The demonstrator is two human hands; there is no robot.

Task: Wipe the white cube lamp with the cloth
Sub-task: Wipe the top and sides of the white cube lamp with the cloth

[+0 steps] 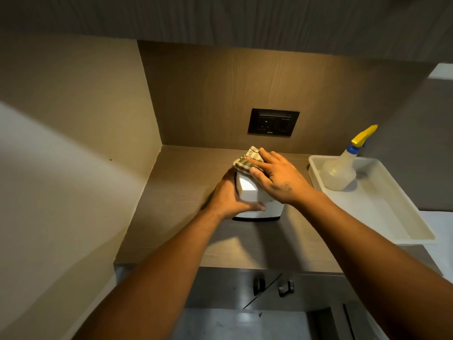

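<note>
The white cube lamp [250, 192] stands on the wooden counter [176, 192], with a dark base strip along its bottom. My left hand [229, 196] grips its left side, thumb across the front face. A checked green-and-cream cloth [247, 160] lies over the lamp's top rear edge. My right hand [275, 176] presses flat on the cloth, fingers spread over it and the lamp's top right. The lamp's right and back faces are hidden by my hands and the cloth.
A white tray [382, 212] sits at the counter's right, holding a clear spray bottle [340, 173] with a yellow and blue trigger. A black wall socket [273, 122] is on the back panel. The left wall [73, 143] closes in the corner. Drawer knobs [285, 288] show below the counter edge.
</note>
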